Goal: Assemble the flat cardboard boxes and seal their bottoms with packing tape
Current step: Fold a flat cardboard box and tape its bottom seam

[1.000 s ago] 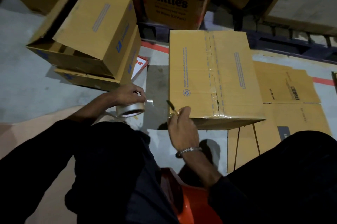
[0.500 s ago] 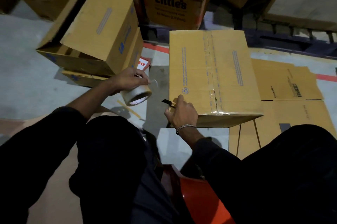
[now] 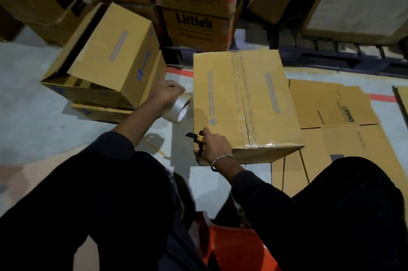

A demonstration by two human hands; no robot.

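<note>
1. 2 bare hands work at the near-left corner of the assembled box (image 3: 242, 103), which sits on the grey floor (image 3: 33, 120) with its taped seam facing up.
2. Left of the box, the left hand (image 3: 165, 94) grips a roll of clear tape (image 3: 178, 108), fingers curled round it, a loose tape end pinched at the fingertips. The roll is just beside the box's left edge; I cannot tell whether it touches.
3. On the box's near-left corner, the right hand (image 3: 215, 146) rests with fingers curled round a small dark cutter (image 3: 195, 137), whose tip juts left past the box edge. A metal bracelet (image 3: 219, 159) circles that wrist.
4. Right of the box, flat cardboard sheets (image 3: 331, 105) lie on the floor, touching its side.
5. Left of the box, beyond the tape hand, assembled boxes (image 3: 110, 67) are stacked, the top one tilted.
6. Behind the box stands a carton printed "Little's" (image 3: 194, 27).
</note>
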